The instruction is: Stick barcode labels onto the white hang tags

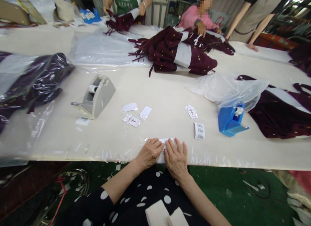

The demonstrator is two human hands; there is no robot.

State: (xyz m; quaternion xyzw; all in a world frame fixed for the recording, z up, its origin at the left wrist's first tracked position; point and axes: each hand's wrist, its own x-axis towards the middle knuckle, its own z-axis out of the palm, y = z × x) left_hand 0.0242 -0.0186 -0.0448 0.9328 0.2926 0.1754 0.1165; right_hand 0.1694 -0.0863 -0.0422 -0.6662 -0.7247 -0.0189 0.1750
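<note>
Both hands meet at the table's front edge over a small white tag [163, 140], which they partly cover. My left hand [151, 152] is closed, its curled fingers gripping the tag's left part. Flat on the tag's right part lie the outstretched fingers of my right hand [176, 156]. Ahead and to the left are several loose hang tags, among them a printed one in clear plastic [132, 120] and a plain white one [146, 112]. Another printed hang tag [191, 111] lies to the right, above a barcode label sheet [199, 131].
A grey tape dispenser [105, 95] stands left, a blue tape dispenser [225, 122] right. Maroon bundles with white bands [161, 52] lie ahead; a plastic-wrapped bundle [46, 80] is at left, another dark bundle [274, 117] at right. People stand across the table [160, 89].
</note>
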